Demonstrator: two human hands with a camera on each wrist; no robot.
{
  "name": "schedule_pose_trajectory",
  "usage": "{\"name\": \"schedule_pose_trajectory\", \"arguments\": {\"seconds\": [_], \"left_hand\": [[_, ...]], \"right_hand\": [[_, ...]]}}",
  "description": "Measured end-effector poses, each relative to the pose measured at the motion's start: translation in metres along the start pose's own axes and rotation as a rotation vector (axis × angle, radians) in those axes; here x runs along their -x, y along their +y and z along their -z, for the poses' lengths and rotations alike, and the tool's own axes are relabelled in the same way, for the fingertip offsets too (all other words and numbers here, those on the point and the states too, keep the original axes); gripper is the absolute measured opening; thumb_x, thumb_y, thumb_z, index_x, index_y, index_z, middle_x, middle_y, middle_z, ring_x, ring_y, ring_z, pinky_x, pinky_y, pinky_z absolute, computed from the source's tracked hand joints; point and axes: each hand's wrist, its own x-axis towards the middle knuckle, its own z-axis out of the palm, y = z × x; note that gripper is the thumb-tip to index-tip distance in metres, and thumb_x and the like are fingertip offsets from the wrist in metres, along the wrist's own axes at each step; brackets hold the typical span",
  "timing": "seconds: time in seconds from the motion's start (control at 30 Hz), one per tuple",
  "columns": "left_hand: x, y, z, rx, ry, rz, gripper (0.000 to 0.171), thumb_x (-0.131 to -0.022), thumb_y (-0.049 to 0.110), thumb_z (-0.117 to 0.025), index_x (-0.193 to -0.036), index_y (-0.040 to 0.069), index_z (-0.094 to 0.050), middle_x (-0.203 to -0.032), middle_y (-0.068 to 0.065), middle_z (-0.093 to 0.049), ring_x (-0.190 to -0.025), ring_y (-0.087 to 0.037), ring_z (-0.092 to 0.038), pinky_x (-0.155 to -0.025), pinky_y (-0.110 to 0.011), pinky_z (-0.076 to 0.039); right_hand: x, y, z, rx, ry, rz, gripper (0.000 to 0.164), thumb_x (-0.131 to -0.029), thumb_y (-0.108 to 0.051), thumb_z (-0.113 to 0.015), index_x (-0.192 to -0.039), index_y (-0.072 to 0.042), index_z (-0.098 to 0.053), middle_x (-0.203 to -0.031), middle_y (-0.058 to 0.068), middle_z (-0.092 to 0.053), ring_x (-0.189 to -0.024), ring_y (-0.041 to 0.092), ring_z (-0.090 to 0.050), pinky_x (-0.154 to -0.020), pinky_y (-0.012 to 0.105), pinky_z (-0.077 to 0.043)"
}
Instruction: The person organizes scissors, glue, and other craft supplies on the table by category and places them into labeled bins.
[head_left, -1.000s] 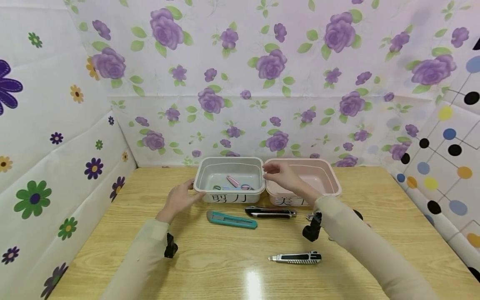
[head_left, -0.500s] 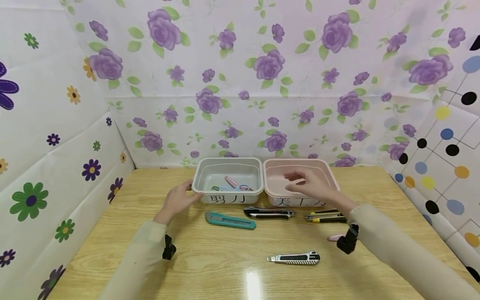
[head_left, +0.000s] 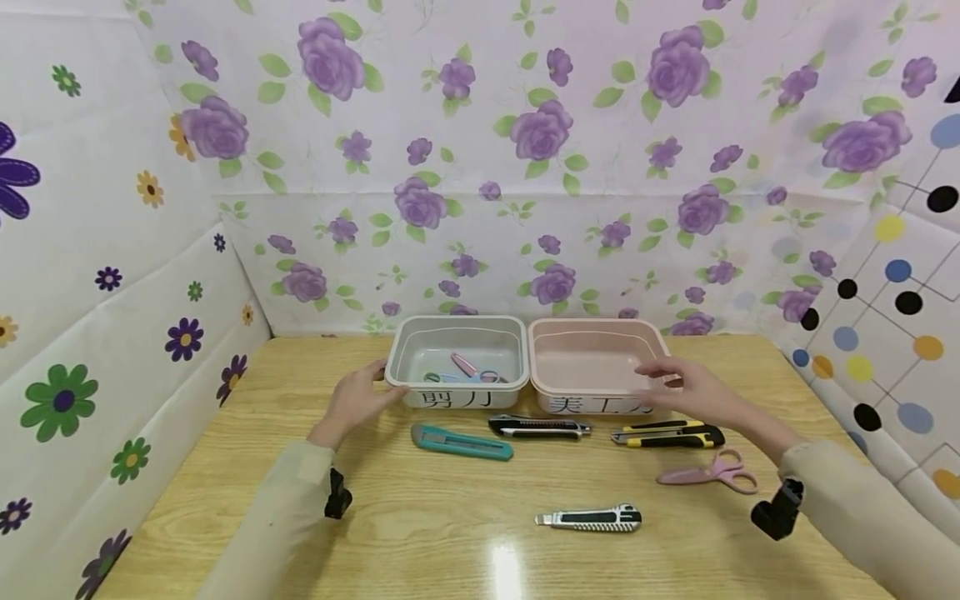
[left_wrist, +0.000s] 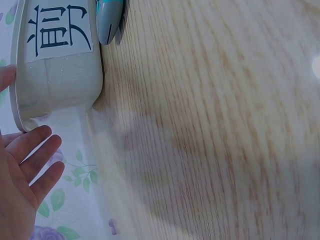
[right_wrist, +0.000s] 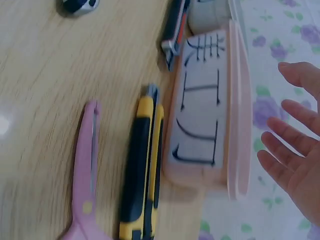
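My left hand (head_left: 358, 402) rests at the left front corner of the grey bin (head_left: 457, 396). Its thumb lies by the front rim; the fingers (left_wrist: 42, 150) are fairly straight along the end wall. Inside that bin are pink-handled scissors (head_left: 463, 364) and a pair with blue and green handles (head_left: 489, 377). Over the right end of the pink bin (head_left: 585, 392), my right hand (head_left: 697, 392) hovers with spread fingers and holds nothing. Below it lie a yellow-and-black utility knife (head_left: 671, 434) and pink scissors (head_left: 701, 475) on the table.
A teal utility knife (head_left: 461, 442) and a black one (head_left: 536, 427) lie in front of the bins. Nearer sits a silver-and-black utility knife (head_left: 592, 518). Both bins carry printed labels and stand side by side against the flowered backdrop (head_left: 480, 250).
My right hand has moved rightward from the gap between the bins to the pink bin's right end, uncovering the yellow knife and pink scissors. The left hand has stayed at the grey bin.
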Motion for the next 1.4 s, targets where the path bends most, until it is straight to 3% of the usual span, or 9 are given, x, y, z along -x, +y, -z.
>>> {"name": "schedule_pose_trajectory", "arguments": {"seconds": [0.17,0.33,0.67,0.93,1.4], "left_hand": [[0.001,0.001,-0.001,0.015,-0.01,0.008,0.068,-0.082,0.046,-0.062,-0.129,0.0,-0.048,-0.112,-0.02,-0.061,-0.101,-0.037,-0.058,-0.083,-0.052,-0.045],[0.001,0.002,0.0,0.017,-0.014,0.005,0.067,-0.082,0.046,-0.061,-0.129,0.0,-0.048,-0.112,-0.02,-0.061,-0.101,-0.037,-0.058,-0.083,-0.052,-0.045],[0.0,0.0,0.0,0.03,-0.008,0.022,0.067,-0.082,0.046,-0.062,-0.13,0.001,-0.047,-0.112,-0.02,-0.061,-0.101,-0.037,-0.058,-0.083,-0.052,-0.045],[0.0,0.0,-0.002,0.036,-0.012,0.027,0.068,-0.082,0.047,-0.062,-0.13,0.001,-0.047,-0.112,-0.02,-0.061,-0.102,-0.036,-0.058,-0.084,-0.052,-0.044],[0.001,0.001,-0.002,0.035,-0.011,0.037,0.069,-0.082,0.048,-0.061,-0.132,0.003,-0.046,-0.115,-0.019,-0.06,-0.104,-0.037,-0.057,-0.085,-0.053,-0.043]], "right_hand": [[0.018,0.009,0.013,0.063,0.052,-0.043,0.046,-0.084,-0.024,-0.065,-0.122,-0.001,-0.053,-0.118,0.018,-0.056,-0.106,0.035,-0.051,-0.084,0.051,-0.045],[0.038,0.021,0.018,0.049,0.078,-0.088,0.053,-0.083,-0.024,-0.067,-0.128,-0.002,-0.047,-0.116,0.019,-0.056,-0.105,0.034,-0.05,-0.083,0.052,-0.043],[0.079,0.053,0.016,0.124,0.056,-0.101,0.051,-0.075,-0.023,-0.074,-0.119,-0.004,-0.055,-0.12,0.021,-0.052,-0.107,0.041,-0.046,-0.079,0.056,-0.041],[0.093,0.071,0.014,0.171,-0.02,-0.108,0.05,-0.07,-0.023,-0.077,-0.113,-0.005,-0.059,-0.115,0.019,-0.056,-0.103,0.042,-0.049,-0.073,0.054,-0.044],[0.101,0.08,0.001,0.171,-0.035,-0.147,0.056,-0.064,-0.026,-0.08,-0.11,-0.002,-0.059,-0.108,0.014,-0.058,-0.094,0.029,-0.054,-0.072,0.039,-0.046]]}}
